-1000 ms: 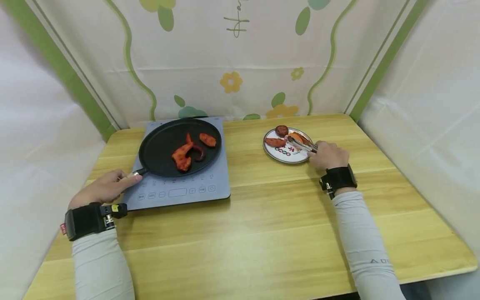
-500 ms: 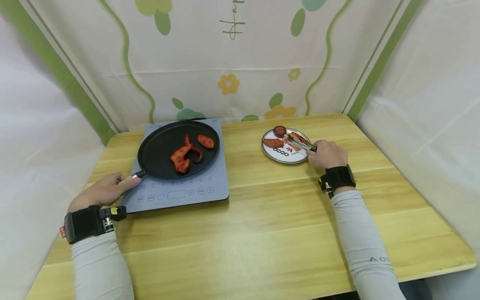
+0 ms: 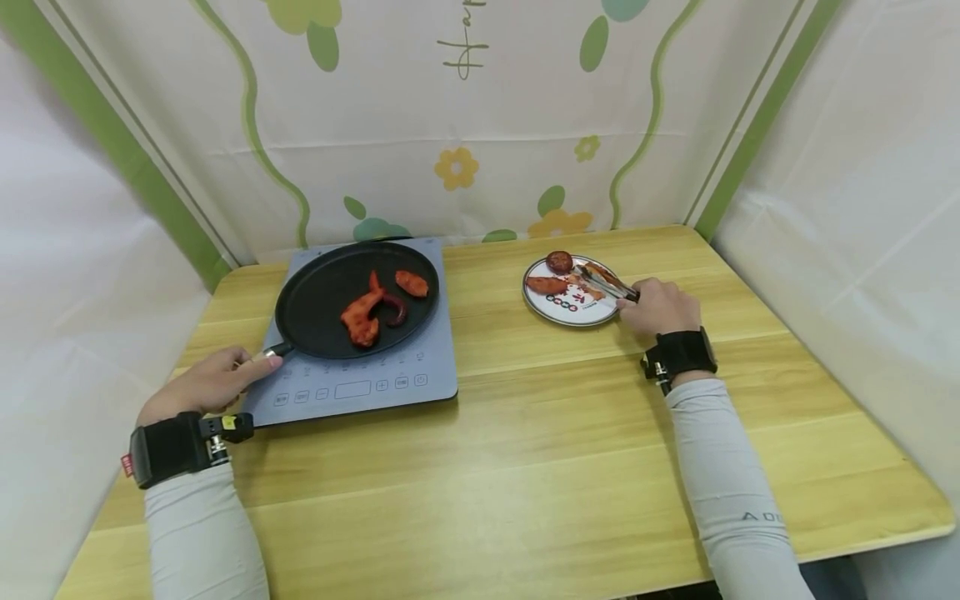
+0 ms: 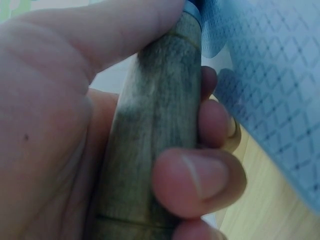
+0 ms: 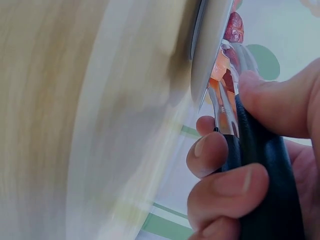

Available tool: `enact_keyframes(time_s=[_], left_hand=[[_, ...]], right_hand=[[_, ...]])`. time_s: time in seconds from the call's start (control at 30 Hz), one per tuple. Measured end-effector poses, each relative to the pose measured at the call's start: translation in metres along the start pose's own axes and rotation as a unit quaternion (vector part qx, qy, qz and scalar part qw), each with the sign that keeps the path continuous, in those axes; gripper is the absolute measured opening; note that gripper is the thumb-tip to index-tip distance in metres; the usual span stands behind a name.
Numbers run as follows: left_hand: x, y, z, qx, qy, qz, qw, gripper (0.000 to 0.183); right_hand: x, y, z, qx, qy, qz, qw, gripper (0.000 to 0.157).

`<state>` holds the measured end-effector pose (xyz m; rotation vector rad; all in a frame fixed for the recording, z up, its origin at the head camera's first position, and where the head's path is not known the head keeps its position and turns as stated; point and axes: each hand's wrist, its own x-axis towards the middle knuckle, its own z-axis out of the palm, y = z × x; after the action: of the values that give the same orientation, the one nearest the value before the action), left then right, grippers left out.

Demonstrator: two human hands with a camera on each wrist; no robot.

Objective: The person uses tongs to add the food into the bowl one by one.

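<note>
My left hand [image 3: 213,379] grips the handle [image 4: 155,115] of a black frying pan [image 3: 315,287], fingers curled round it and thumb along the top. In the pan lie a chicken wing [image 3: 362,321], a dark curved sausage [image 3: 397,310] and a reddish oval piece of meat [image 3: 412,283]. My right hand [image 3: 660,308] holds metal tongs [image 3: 611,287] by their black handles [image 5: 265,175]. Their tips reach over a white plate [image 3: 562,315], beside an orange-brown piece of food [image 3: 600,273]. A round dark slice [image 3: 559,262] and a reddish piece [image 3: 546,286] also lie on the plate.
The pan sits on a grey induction cooker [image 3: 360,400] at the left of the wooden table [image 3: 487,483]. A patterned cloth screen [image 3: 510,100] stands along the back edge, with white cloth [image 3: 862,275] on the right side.
The orange food by the tongs now lies lower and flatter on the plate. My right hand has shifted slightly to the right with the tongs. The left hand keeps its grip on the pan.
</note>
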<state>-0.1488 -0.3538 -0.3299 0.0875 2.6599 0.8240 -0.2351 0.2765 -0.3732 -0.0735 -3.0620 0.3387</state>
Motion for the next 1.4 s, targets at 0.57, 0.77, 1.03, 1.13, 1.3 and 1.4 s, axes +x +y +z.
enact_keyframes(time_s=[0.57, 0.77, 1.03, 1.13, 1.3, 1.4], left_hand=[[-0.001, 0.002, -0.002, -0.011, -0.008, -0.007, 0.9999, 0.054], [-0.002, 0.002, -0.001, -0.006, -0.005, -0.001, 1.0, 0.052], [-0.003, 0.003, -0.001, -0.008, -0.003, 0.007, 0.9999, 0.051], [-0.002, 0.002, -0.001, -0.009, -0.004, 0.009, 0.9999, 0.051], [0.0, 0.0, -0.001, -0.007, -0.002, 0.008, 0.9999, 0.051], [0.001, -0.001, -0.001, -0.005, -0.004, 0.004, 1.0, 0.052]], right_hand=[[-0.005, -0.004, -0.015, 0.009, -0.012, 0.002, 1.0, 0.05], [-0.006, -0.007, -0.018, 0.011, -0.008, 0.002, 1.0, 0.052], [-0.006, -0.007, -0.02, 0.015, -0.005, 0.003, 1.0, 0.053], [-0.007, -0.008, -0.021, 0.017, -0.004, 0.002, 1.0, 0.053], [-0.007, -0.01, -0.023, 0.017, -0.001, -0.001, 1.0, 0.05], [-0.008, -0.011, -0.024, 0.015, -0.002, -0.001, 1.0, 0.052]])
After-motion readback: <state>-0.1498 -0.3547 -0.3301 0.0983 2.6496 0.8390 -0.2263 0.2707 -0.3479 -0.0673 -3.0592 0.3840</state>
